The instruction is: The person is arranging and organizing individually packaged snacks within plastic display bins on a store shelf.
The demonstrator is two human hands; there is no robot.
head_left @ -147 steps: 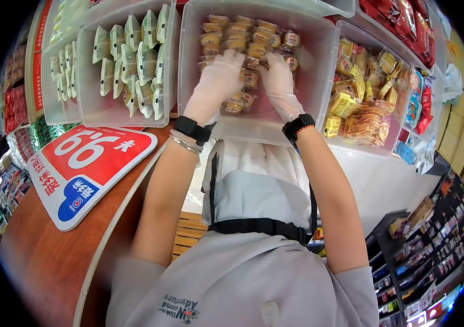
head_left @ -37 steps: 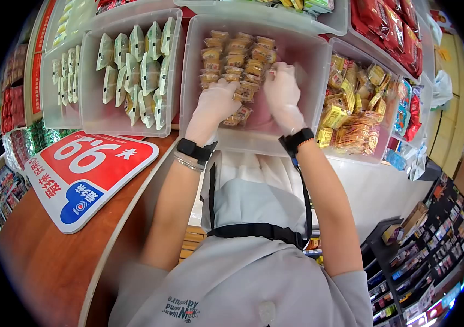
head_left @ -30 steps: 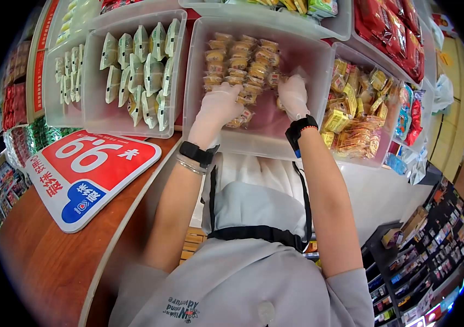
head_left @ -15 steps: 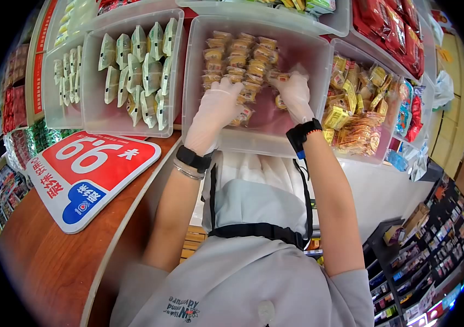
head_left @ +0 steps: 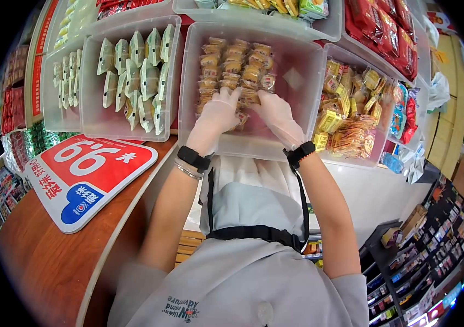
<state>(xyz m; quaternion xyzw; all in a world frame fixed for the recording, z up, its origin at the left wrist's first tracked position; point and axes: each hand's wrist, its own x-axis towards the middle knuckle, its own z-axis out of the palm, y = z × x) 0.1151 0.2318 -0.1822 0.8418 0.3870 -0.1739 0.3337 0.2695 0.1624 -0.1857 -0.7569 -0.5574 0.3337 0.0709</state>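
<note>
Small golden round cakes in clear wrappers (head_left: 232,66) stand in rows inside a translucent plastic bin (head_left: 309,82). My left hand (head_left: 218,115), in a clear glove, has its fingers curled over the near end of the rows. From the right, my right hand (head_left: 280,115), also gloved, pinches a wrapped cake (head_left: 250,96) beside the left fingertips. The hands almost meet there, and they partly hide the nearest cakes. A pale square patch (head_left: 293,79) shows on the bin's floor at the right.
A bin of pale green-white packets (head_left: 128,117) stands left, one of yellow snack packets (head_left: 352,128) right. Red bags (head_left: 376,30) lie in the back right bin. A red and white price sign (head_left: 93,169) rests on the wooden counter (head_left: 41,250) at left.
My right hand has moved left from the bin's right side to the rows, bringing its wrapped cake against them. My left hand has shifted slightly down and stays at the rows.
</note>
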